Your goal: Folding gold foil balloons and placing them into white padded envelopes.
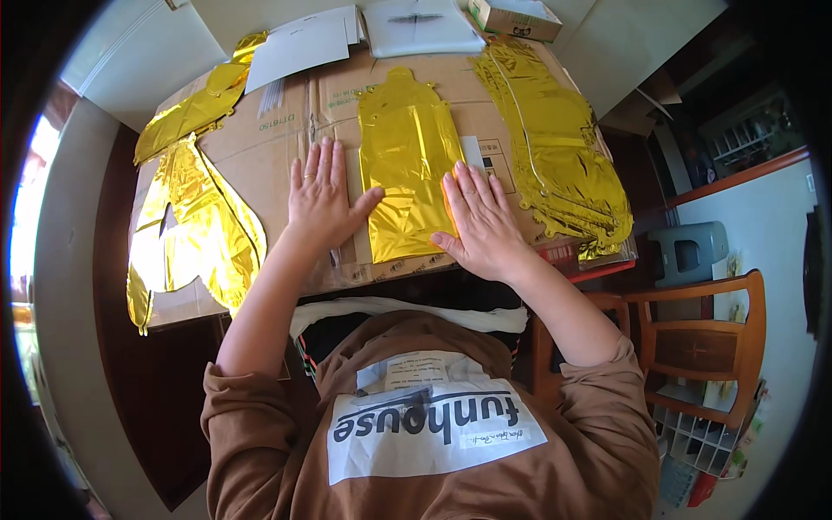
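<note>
A flat gold foil piece (407, 173), which looks like an uninflated foil balloon folded into a long shape, lies on the cardboard (286, 165) in front of me. It has a rounded tab at its far end. My left hand (325, 195) rests palm down on the cardboard to its left, fingers stretched, the thumb reaching the foil's left edge. On the other side, my right hand (479, 217) lies flat with fingers extended, over the foil's right edge near its lower corner. Neither hand grips anything.
At the left lie shiny gold foil pieces (212, 230); a stack of similar foil (555, 130) covers the right side. White sheets (303, 48), a clear plastic packet (422, 26) and a small box (516, 17) sit along the back. A wooden chair (693, 347) stands at right.
</note>
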The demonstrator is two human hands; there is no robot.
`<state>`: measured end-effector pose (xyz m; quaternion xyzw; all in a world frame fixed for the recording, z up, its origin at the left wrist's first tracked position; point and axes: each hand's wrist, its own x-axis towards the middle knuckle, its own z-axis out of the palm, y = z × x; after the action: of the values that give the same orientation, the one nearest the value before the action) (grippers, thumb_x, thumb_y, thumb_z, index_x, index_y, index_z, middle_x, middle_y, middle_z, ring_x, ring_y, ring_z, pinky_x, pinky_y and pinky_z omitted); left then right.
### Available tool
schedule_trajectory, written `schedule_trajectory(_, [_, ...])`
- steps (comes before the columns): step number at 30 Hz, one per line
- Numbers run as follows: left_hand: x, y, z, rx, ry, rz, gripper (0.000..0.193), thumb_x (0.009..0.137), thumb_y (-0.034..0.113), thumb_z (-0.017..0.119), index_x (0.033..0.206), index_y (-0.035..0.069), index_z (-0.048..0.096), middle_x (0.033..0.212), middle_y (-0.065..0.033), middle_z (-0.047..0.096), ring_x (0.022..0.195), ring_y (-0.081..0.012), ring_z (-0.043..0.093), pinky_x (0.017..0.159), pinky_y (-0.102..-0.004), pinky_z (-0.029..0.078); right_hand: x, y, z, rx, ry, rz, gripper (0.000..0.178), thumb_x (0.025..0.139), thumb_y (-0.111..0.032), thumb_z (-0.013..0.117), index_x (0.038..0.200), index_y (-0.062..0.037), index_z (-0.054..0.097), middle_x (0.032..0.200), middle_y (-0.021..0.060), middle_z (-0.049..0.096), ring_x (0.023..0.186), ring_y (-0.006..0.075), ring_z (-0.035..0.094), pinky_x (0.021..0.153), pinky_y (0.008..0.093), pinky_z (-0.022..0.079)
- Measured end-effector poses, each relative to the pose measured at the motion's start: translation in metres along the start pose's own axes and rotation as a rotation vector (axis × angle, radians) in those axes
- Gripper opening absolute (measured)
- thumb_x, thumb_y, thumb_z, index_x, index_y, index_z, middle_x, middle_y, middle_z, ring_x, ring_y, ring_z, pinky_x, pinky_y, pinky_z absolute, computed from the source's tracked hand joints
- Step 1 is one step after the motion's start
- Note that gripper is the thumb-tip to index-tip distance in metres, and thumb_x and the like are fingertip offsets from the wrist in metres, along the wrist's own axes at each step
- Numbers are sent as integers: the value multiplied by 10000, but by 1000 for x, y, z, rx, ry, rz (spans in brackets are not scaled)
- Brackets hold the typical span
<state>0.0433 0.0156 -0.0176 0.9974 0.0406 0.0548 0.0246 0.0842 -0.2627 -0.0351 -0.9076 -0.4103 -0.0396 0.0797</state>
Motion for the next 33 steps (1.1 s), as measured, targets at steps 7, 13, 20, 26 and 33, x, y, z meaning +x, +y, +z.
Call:
schedule_trajectory(7, [-15,56,-10,-283,157,203,976,975,683,420,1559,-85,271,1618,-285,297,1541,-407,219,1248,-530,131,0,-3,-2,41,-6,29,905,1014,-633,413,1592,34,209,1658,286,175,1558,415,142,1251,568,81])
schedule_trajectory(13, [-24,66,20,-163,113,260,947,995,694,347,1541,-79,329,1616,-266,315,1542,-402,217,1243,-555,125,1,7,-9,334,39,64,811,1054,-522,419,1589,46,196,1657,284,185,1560,395,152,1263,497,109])
schedule_trajectory(20, [-24,69,16,-146,52,230,965,983,705,371,1565,-60,284,1643,-254,266,1555,-392,181,1252,-537,103,-33,33,-67,945,40,709,294,999,-253,653,1124,13,674,973,106,704,820,134,669,721,255,532])
schedule_trajectory(26, [-25,68,19,-154,73,236,971,975,693,422,1568,-61,271,1646,-261,256,1555,-397,181,1253,-528,90,-44,19,-62,971,-115,914,304,952,-302,722,970,1,706,722,51,678,512,81,559,464,218,417])
schedule_trajectory(33, [-24,70,12,-130,17,221,980,977,699,389,1574,-67,260,1666,-229,231,1568,-367,150,1263,-520,83,-23,22,-67,1011,-289,948,297,905,-274,751,934,19,709,683,70,675,463,94,521,422,247,387])
